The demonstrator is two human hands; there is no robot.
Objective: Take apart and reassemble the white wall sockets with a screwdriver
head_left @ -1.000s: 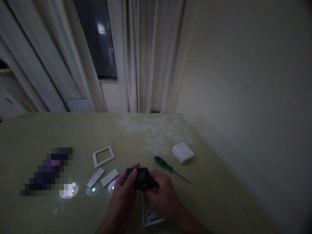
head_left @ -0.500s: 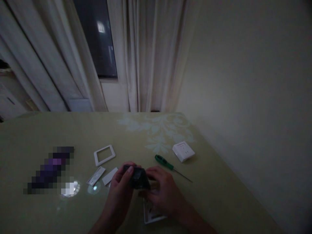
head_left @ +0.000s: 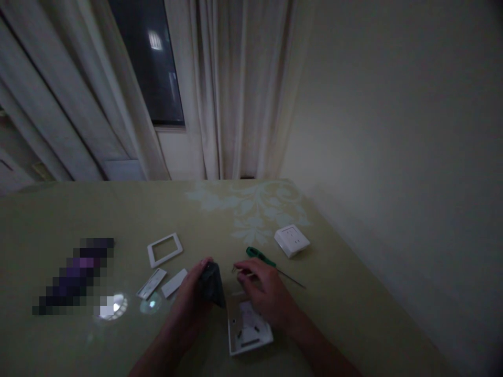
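My left hand [head_left: 192, 303] is closed round a small black box-like part [head_left: 212, 284], held just above the table [head_left: 118, 209]. My right hand [head_left: 261, 293] has come off the black part and pinches a thin small piece [head_left: 237, 270] between thumb and fingertips, a little to the right of it. Below and between both hands lies a white socket plate [head_left: 247, 330], flat on the table. A green-handled screwdriver [head_left: 259, 256] rests just beyond my right hand.
A white square frame [head_left: 165, 249] and two small white strips [head_left: 152, 283] [head_left: 175, 283] lie to the left. A complete white socket [head_left: 291, 240] sits at the far right. A blurred-out dark object [head_left: 74, 275] lies far left. The wall runs close along the table's right edge.
My right hand let go of the black part and drew away to the right, pinching a thin piece. My left hand turned the black part edge-on. The white plate below is now uncovered.
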